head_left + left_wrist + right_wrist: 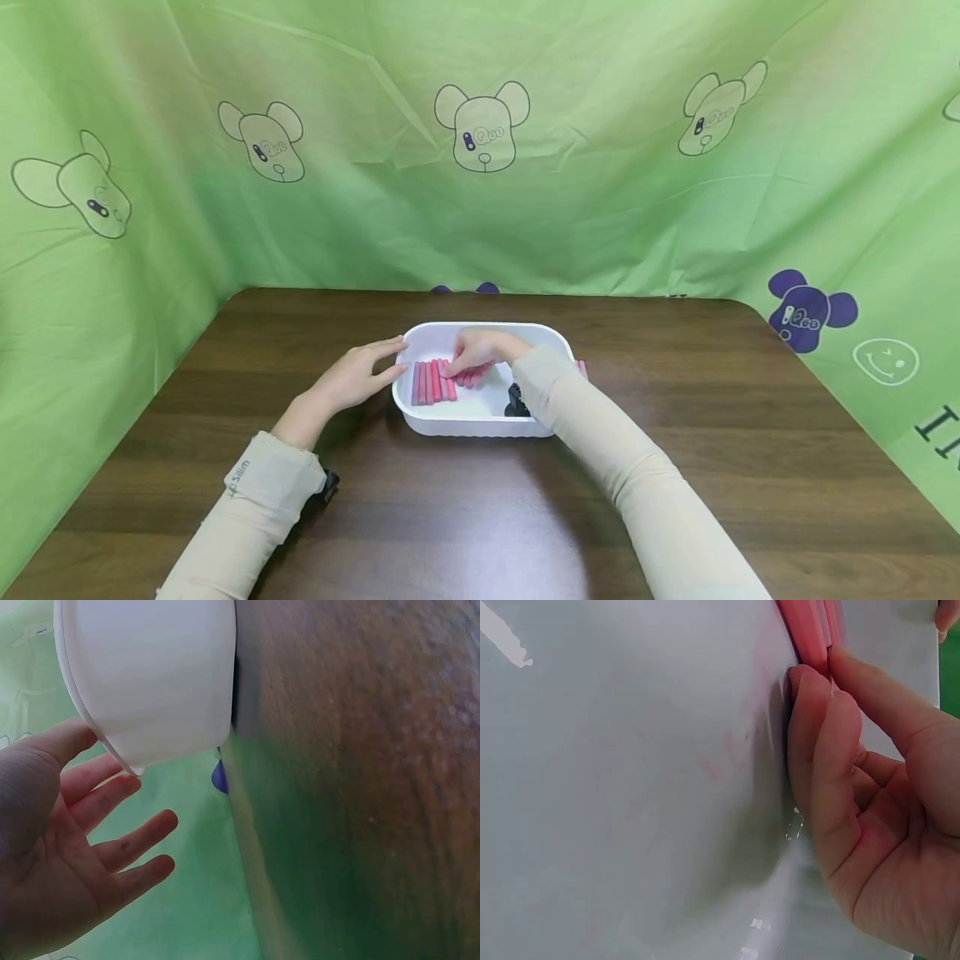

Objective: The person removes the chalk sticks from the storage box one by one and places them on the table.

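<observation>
A white tray stands on the table, with a row of pink, red and mauve pastel sticks side by side at its left end. Over that row, my right hand reaches down and its thumb and fingertips pinch a pink pastel stick, seen best in the right wrist view. More reddish sticks lie under this hand, partly covered by it. My left hand touches the tray's left rim with thumb and fingertips; its other fingers are spread in the left wrist view.
Pink smudges mark the tray's white floor. Just past the tray's right side, a pink piece shows, mostly hidden by my sleeve. The brown wooden table reaches back to a green printed curtain.
</observation>
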`<action>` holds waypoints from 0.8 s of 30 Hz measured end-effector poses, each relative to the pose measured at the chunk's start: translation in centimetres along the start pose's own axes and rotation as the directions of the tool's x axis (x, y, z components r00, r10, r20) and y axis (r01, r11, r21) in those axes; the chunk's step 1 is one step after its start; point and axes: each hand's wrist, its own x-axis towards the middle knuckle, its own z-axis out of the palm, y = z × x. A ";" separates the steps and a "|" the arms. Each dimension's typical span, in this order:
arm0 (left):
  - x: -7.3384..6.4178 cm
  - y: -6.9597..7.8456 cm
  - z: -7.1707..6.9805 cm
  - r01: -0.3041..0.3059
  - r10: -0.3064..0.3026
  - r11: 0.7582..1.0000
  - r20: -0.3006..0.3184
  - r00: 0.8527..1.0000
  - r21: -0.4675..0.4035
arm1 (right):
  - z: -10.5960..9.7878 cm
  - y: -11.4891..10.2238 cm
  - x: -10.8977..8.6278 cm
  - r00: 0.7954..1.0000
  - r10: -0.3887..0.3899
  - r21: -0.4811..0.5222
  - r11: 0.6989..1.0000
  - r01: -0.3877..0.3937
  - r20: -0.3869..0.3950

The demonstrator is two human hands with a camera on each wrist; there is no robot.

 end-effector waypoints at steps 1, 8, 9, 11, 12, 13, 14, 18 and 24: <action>0.0 0.0 0.0 -0.002 0.002 1.000 0.000 1.000 0.002 | 0.0 0.0 0.0 1.000 -0.001 0.002 1.000 0.001 0.000; 0.0 0.0 0.0 0.000 0.000 1.000 -0.002 1.000 -0.004 | -0.1 0.0 0.0 1.000 0.002 0.049 0.999 -0.003 0.016; 0.0 0.0 0.0 -0.002 0.002 1.000 -0.003 1.000 -0.001 | -0.1 0.0 0.0 1.000 0.004 0.059 0.998 -0.005 0.020; 0.0 0.0 0.1 -0.006 0.006 1.000 -0.002 1.000 0.003 | -0.2 0.0 -0.1 1.000 0.002 0.074 0.997 -0.004 0.029; 0.0 0.0 0.1 -0.007 0.007 1.000 -0.002 1.000 0.003 | -0.3 0.1 -0.1 0.999 -0.001 0.081 0.997 -0.002 0.035; 0.0 0.0 0.1 -0.006 0.006 1.000 -0.001 1.000 0.000 | -0.3 0.1 -0.1 0.999 -0.003 0.087 0.996 0.000 0.043; 0.0 0.0 0.1 -0.004 0.004 1.000 -0.002 1.000 -0.004 | -0.4 0.2 -0.2 0.999 -0.005 0.093 0.996 0.001 0.050; 0.0 0.0 0.1 -0.016 0.015 1.000 -0.009 1.000 -0.004 | -0.8 0.3 -0.5 0.997 -0.006 0.113 0.994 -0.003 0.083; -0.2 0.0 0.0 -0.020 0.020 1.000 -0.014 1.000 -0.002 | -1.6 0.5 -1.3 0.995 -0.013 0.107 0.994 0.003 0.098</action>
